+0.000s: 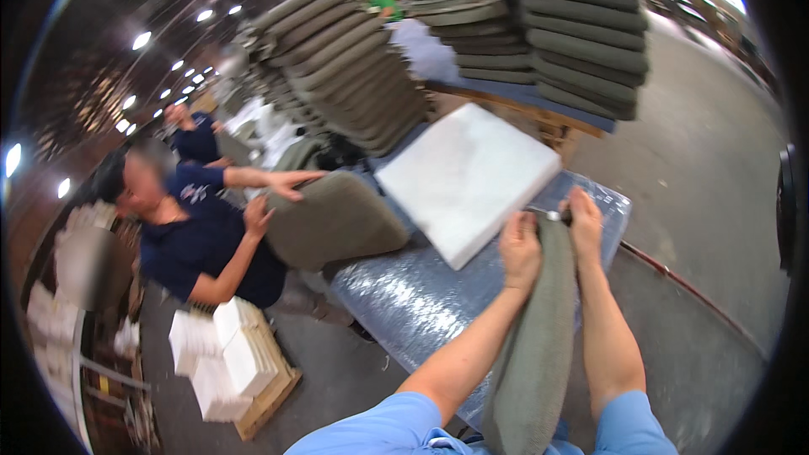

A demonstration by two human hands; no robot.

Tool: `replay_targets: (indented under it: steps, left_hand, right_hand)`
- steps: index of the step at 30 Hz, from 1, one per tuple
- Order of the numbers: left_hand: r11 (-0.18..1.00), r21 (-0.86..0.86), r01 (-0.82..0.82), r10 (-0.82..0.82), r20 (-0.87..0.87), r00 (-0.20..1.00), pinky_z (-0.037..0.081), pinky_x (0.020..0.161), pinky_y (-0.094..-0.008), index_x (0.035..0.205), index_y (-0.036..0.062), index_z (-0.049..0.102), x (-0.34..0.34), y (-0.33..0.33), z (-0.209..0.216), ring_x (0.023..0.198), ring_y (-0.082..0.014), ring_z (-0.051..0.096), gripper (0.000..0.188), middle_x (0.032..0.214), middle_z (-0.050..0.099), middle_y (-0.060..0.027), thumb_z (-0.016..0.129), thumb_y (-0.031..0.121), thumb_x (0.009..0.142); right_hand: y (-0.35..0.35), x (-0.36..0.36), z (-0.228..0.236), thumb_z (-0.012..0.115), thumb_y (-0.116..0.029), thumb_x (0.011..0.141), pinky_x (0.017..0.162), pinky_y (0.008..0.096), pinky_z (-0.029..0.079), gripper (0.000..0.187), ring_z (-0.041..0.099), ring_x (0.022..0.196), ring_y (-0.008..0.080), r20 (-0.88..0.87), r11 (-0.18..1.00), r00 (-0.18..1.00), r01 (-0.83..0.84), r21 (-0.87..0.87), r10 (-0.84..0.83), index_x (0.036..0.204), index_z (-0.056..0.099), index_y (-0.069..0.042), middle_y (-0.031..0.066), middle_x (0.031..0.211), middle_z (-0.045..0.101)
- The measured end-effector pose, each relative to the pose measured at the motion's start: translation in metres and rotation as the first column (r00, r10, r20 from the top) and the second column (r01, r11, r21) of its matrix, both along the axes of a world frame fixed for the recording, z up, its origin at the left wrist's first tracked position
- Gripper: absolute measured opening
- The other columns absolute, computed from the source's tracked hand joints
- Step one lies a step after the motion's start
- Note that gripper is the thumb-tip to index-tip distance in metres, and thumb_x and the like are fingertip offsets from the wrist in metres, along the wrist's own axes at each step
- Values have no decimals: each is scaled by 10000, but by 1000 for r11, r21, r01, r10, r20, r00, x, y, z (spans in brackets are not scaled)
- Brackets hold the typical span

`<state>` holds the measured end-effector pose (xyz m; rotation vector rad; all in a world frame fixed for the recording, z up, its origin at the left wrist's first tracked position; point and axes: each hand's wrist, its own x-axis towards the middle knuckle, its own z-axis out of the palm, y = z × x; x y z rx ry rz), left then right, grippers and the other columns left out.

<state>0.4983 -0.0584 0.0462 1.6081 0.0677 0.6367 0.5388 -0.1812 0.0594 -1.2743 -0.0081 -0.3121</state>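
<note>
A grey-green fabric cushion (539,329) stands on edge between my forearms, its near end close to my body. My left hand (520,251) is closed on the left side of its far end. On the opposite side, my right hand (585,223) pinches the same end, with fingers partly hidden. A small white bit, too small to name, shows between my hands. Just beyond them lies a white foam block (472,173) on the film-covered blue table (388,295).
A co-worker (206,227) at the left handles another grey-green cushion (337,221) at the table edge. Tall cushion stacks (581,34) stand behind, with another leaning stack (337,67). White blocks (227,354) sit on a pallet at lower left. A pole (683,286) extends at right.
</note>
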Motion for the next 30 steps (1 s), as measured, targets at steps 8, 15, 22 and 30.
replay_targets:
  steps: [8, 15, 22, 30]
  left_hand:
    - [992, 78, -94, 91, 43, 995, 501, 771, -315, 1028, 28, 682, -8, 27, 17, 806, -133, 588, 264, 830, 623, -33, 581, 243, 1143]
    - [987, -116, 110, -114, -34, 993, 473, 699, -335, 989, 18, 639, 14, 57, 29, 731, -147, 546, 306, 768, 599, -63, 559, 266, 1148]
    - [977, -17, -211, 207, -124, 971, 490, 719, -352, 989, 30, 627, 17, 47, 25, 746, -161, 559, 331, 769, 602, -78, 527, 293, 1164]
    - [960, 35, -279, 281, -89, 955, 508, 733, -439, 999, 27, 606, 16, 30, 27, 745, -326, 616, 364, 819, 638, -194, 509, 339, 1159]
  right_hand:
    - [17, -28, -8, 651, -363, 1109, 764, 248, 524, 333, 653, 836, 81, -63, 906, 917, -377, 191, 395, 1100, 744, -44, 2, 968, 725]
    - [39, -26, -1, 676, -288, 1087, 777, 236, 507, 256, 632, 842, 65, -94, 877, 887, -421, 231, 451, 1111, 748, -44, -24, 961, 705]
    - [48, -5, 2, 665, -267, 1058, 789, 245, 505, 239, 639, 860, 74, -55, 874, 884, -448, 186, 465, 1097, 746, -45, -20, 995, 717]
    - [27, 5, -7, 643, -257, 1028, 828, 258, 524, 281, 684, 898, 121, -144, 877, 869, -451, 163, 474, 1079, 771, -12, 34, 1003, 760]
